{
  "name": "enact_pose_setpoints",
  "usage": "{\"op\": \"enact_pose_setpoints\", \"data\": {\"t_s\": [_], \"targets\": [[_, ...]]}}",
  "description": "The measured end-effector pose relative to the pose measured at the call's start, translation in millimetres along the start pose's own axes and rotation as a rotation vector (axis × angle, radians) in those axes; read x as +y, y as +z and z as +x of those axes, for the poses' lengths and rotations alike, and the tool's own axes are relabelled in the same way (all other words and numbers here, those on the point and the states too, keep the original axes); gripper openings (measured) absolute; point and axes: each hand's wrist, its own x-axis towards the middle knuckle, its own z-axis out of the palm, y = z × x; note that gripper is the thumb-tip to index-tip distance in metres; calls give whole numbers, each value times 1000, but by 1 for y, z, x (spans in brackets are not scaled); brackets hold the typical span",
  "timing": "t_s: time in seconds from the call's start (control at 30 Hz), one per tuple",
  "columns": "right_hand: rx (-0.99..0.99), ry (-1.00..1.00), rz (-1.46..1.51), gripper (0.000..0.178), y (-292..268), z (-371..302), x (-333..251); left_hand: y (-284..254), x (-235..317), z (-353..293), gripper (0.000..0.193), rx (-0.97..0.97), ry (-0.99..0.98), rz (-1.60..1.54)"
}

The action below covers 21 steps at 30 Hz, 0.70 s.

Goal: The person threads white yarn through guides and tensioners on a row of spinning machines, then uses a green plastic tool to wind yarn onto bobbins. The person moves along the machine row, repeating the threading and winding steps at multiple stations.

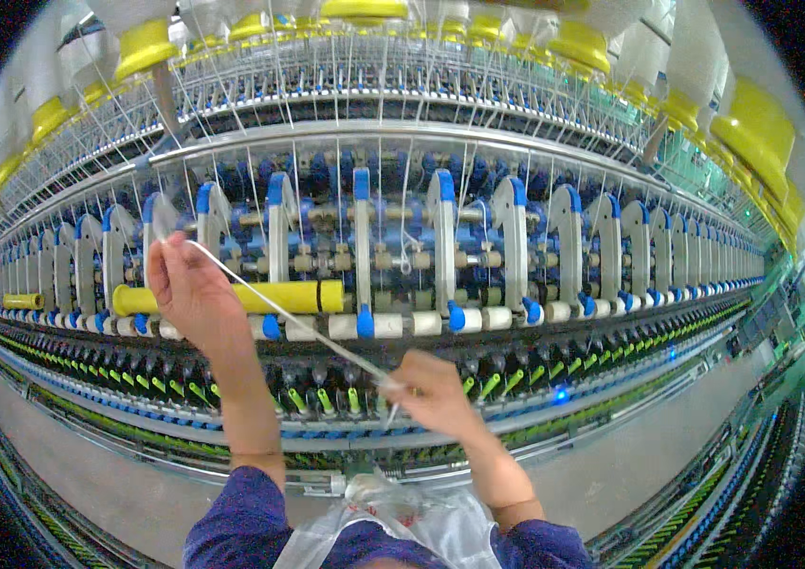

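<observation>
Between two pinches runs a white strand (pulled taut): left hand nips its upper end, right hand its lower, yellow tube behind.

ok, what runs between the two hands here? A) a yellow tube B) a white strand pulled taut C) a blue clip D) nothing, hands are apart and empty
B: a white strand stretches in a straight diagonal from the raised left hand down to the pinched fingers of the right hand, in front of the spinning frame; the yellow tube lies on the machine behind it, not in either hand.
</observation>
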Motion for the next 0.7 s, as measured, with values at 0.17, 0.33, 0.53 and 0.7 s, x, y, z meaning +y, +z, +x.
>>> {"op": "enact_pose_setpoints", "data": {"t_s": [0.17,0.33,0.53,0.7], "targets": [[531,395,1052,28,-53,-2,-3,-19,-41,-127,80,-1187,-1096,513],[885,356,1392,45,-109,-45,-6,0,-41,-260,104,-1054,-1124,277],[624,345,1130,56,-189,-176,1,45,-70,-396,22,-1478,162,570],[-28,883,70,54,-304,-353,-39,-7,-86,-504,25,-2535,-365,839]]}}
